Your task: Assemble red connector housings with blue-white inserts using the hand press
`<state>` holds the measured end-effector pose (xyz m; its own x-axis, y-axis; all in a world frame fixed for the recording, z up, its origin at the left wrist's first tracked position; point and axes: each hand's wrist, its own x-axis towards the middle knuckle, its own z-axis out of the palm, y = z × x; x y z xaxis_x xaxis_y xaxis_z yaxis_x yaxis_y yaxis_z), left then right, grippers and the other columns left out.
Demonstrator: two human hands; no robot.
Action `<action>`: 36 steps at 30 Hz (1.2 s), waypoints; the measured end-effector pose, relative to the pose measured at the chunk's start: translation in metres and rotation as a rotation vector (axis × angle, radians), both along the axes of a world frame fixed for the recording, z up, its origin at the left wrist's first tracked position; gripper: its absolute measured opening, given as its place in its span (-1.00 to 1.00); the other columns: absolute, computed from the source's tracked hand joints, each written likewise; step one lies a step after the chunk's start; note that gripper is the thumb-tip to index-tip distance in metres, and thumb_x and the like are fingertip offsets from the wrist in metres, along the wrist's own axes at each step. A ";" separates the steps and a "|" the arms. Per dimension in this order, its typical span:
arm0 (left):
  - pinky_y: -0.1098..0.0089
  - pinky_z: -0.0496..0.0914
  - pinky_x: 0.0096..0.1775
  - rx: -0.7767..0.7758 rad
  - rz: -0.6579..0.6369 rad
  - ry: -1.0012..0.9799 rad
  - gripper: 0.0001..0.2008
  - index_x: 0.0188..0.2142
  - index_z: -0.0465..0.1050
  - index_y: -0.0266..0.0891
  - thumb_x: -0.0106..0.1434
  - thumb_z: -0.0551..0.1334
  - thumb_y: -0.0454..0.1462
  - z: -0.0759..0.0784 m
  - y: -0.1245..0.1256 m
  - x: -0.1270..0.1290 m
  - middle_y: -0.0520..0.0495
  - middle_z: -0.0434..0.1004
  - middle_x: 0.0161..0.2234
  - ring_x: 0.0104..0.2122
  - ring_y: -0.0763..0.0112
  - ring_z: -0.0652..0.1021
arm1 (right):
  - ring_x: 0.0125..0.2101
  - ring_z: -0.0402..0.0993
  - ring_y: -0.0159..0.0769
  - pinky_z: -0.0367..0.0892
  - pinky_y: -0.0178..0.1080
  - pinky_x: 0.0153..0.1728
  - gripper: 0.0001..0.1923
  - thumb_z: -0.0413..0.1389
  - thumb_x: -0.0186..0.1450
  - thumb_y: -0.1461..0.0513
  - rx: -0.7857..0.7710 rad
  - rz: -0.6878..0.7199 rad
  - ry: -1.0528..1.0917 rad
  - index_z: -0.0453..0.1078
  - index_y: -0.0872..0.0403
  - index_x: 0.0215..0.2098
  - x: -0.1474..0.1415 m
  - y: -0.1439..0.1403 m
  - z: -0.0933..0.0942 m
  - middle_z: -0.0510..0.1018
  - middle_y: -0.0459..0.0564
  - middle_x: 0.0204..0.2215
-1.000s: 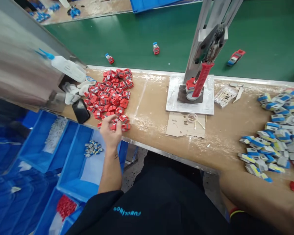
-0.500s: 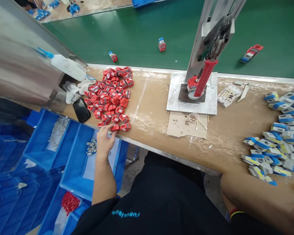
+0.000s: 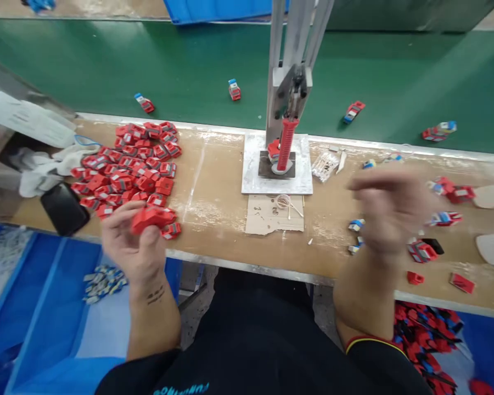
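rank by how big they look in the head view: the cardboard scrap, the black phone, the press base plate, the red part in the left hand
1. press base plate
2. cardboard scrap
3. black phone
4. red part, held in the left hand

The scrap and phone look nearly alike, so their order is unsure. The red part is nearer the camera, which flatters it.

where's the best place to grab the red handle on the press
Grip the red ribbed handle around its middle, coming from the front near edge of the workbench. It slants down toward the person, and the ribs look made for a wrapped hand; the metal frame blocks the back.
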<state>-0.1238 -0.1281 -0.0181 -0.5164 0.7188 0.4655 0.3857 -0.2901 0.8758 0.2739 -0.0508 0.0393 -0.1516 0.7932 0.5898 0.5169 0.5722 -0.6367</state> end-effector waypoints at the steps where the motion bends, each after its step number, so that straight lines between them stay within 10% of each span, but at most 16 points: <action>1: 0.26 0.55 -0.25 0.068 -0.102 -0.072 -0.52 -0.14 0.41 -0.10 0.09 0.51 0.03 0.004 0.016 0.021 -0.04 0.58 -0.11 -0.25 0.30 0.59 | -0.31 0.52 -0.24 0.43 -0.15 -0.27 -0.74 0.11 0.49 0.04 -0.013 0.031 -0.090 0.53 0.01 -0.15 -0.003 0.005 -0.006 0.60 -0.02 -0.27; 5: 0.43 0.49 -0.46 -0.019 -0.550 -0.357 -0.65 -0.06 0.47 -0.05 0.26 0.46 -0.03 0.013 0.082 0.093 -0.01 0.63 -0.28 -0.45 0.43 0.57 | -0.31 0.51 -0.24 0.40 -0.19 -0.26 -0.83 0.24 0.39 0.10 -0.216 0.251 -0.427 0.51 0.02 -0.17 -0.009 0.023 -0.040 0.63 0.00 -0.26; 10: 0.50 0.47 -0.46 -0.167 -0.802 -0.630 -0.56 -0.04 0.53 -0.08 0.20 0.50 0.03 -0.006 0.134 0.117 0.00 0.61 -0.28 -0.51 0.55 0.55 | -0.26 0.56 -0.23 0.44 -0.21 -0.20 -0.91 0.18 0.42 0.25 -0.301 0.342 -0.394 0.55 -0.02 -0.20 -0.004 0.029 -0.067 0.64 -0.03 -0.30; 18: 0.45 0.55 -0.39 -0.263 -0.753 -0.530 -0.40 0.05 0.51 -0.16 0.07 0.61 -0.11 -0.040 0.124 0.116 -0.03 0.64 -0.25 -0.47 0.50 0.60 | -0.29 0.55 -0.23 0.45 -0.20 -0.24 -0.84 0.16 0.48 0.28 -0.049 0.199 -0.261 0.57 -0.03 -0.24 -0.026 0.031 -0.087 0.67 -0.02 -0.33; 36: 0.33 0.63 -0.18 -0.094 -0.662 -0.093 -0.52 -0.09 0.52 -0.23 0.08 0.58 -0.12 -0.038 0.114 0.125 -0.13 0.69 -0.16 -0.22 0.32 0.70 | -0.35 0.52 -0.25 0.43 -0.21 -0.31 -0.83 0.15 0.43 0.31 -0.061 0.250 -0.291 0.51 -0.02 -0.32 -0.037 0.030 -0.086 0.66 -0.06 -0.41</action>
